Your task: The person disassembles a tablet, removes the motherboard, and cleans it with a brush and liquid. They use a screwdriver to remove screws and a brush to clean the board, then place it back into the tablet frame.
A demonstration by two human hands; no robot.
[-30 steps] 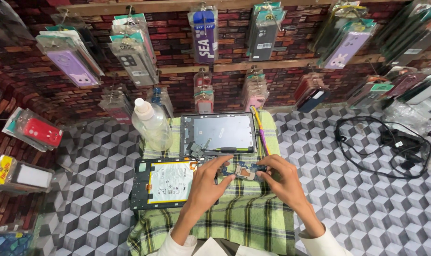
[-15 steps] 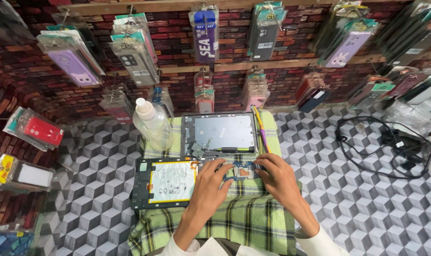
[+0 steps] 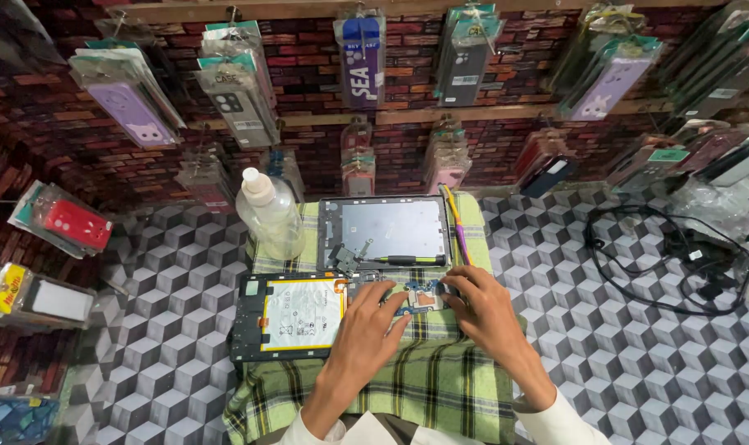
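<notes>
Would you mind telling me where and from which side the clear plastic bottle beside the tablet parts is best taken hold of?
Probably around the clear plastic bottle's wide lower body, coming from its left, over the patterned surface. It stands upright with a narrow white cap on top, and the grey back cover lies close on its right, so the left side is freer.

This was a small phone and tablet repair shop. Across the top of the frame, packaged phone cases in clear plastic sleeves (image 3: 251,91) hung in rows against a red brick-patterned wall (image 3: 44,148). At the centre, an opened black tablet with its white battery exposed (image 3: 296,315) lay on a green checked cloth (image 3: 440,387), beside a removed grey tablet back panel (image 3: 391,231). A clear plastic squeeze bottle (image 3: 269,213) stood at centre left, and a coiled black cable (image 3: 679,255) lay at right.
</notes>
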